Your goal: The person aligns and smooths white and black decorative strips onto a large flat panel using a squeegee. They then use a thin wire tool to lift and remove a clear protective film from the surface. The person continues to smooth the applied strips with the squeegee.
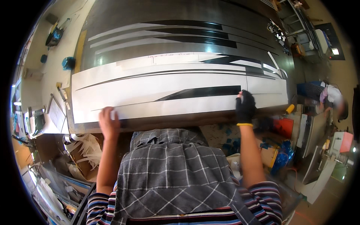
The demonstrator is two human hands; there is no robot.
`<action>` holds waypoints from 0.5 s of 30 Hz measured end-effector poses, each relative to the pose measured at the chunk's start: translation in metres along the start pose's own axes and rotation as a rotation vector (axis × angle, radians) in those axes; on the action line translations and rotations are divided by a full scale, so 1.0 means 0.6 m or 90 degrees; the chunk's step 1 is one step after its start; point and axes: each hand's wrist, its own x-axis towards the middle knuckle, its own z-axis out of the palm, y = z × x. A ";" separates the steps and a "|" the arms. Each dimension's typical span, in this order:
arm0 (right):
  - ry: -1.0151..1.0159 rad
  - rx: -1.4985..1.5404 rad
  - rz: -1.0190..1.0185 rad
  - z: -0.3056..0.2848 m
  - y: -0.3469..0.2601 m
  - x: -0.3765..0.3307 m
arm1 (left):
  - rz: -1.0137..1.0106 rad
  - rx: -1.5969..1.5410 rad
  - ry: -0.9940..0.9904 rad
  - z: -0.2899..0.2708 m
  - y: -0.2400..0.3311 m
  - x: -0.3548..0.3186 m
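A long white sheet (168,104) lies across the table before me, bearing black tapered strips. My right hand (245,108), in a black glove with a yellow cuff and bare fingertips, is closed at the right end of the nearest black strip (210,91), its fingertips on the corner. That strip narrows to a thin point toward the left. My left hand (108,122) is bare and slightly blurred, at the sheet's front left edge. Its fingers are bent together; a small pale bit shows beside them, too unclear to name.
More black and white strips (198,40) lie farther back on the dark tabletop (123,14). Curled white trimmings (276,69) sit at the right. A box of white scraps (88,150) stands below at left. Another person (332,95) is at the far right.
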 end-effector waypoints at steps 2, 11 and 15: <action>-0.063 0.040 -0.076 0.012 -0.059 -0.020 | 0.100 -0.028 -0.029 0.019 0.044 -0.018; -0.050 0.023 -0.131 0.059 -0.160 -0.060 | 0.114 0.000 -0.043 0.030 0.105 -0.032; -0.048 0.011 -0.130 0.059 -0.164 -0.057 | 0.103 0.009 -0.056 0.023 0.112 -0.024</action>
